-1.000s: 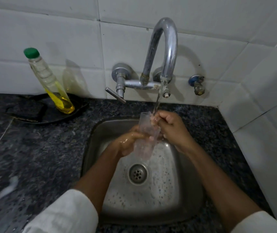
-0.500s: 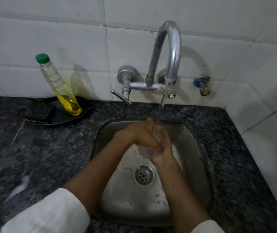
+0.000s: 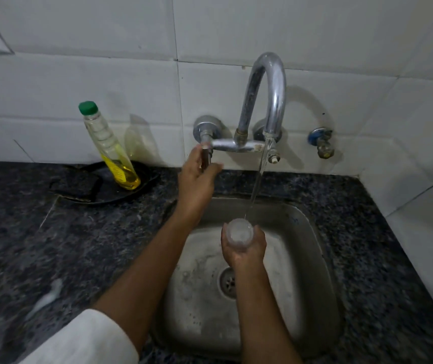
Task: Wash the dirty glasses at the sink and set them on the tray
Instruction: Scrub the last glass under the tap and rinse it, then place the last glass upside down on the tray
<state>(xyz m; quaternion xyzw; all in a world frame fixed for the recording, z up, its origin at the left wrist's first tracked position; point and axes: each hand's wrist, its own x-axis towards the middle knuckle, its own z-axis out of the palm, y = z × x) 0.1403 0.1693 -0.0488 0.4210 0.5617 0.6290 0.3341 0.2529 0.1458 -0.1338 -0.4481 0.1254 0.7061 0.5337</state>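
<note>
My right hand (image 3: 245, 249) grips a clear drinking glass (image 3: 240, 232) upright over the steel sink (image 3: 312, 258), its open mouth facing up. A thin stream of water falls from the curved chrome tap (image 3: 268, 93) into the glass. My left hand (image 3: 197, 179) reaches up to the tap's left lever handle (image 3: 206, 156) and holds it between thumb and fingers. The sink's drain (image 3: 228, 282) lies just below the glass. No tray is in view.
A bottle of yellow dish liquid with a green cap (image 3: 110, 151) stands on a black dish (image 3: 100, 187) at the back left of the dark granite counter (image 3: 52, 245). A soap smear (image 3: 47, 298) lies front left. White tiled walls close the back and right; a small valve (image 3: 321, 143) sits on the wall.
My left hand let go of the glass and rose to the tap's lever handle. My right hand now holds the glass alone, upright under the stream.
</note>
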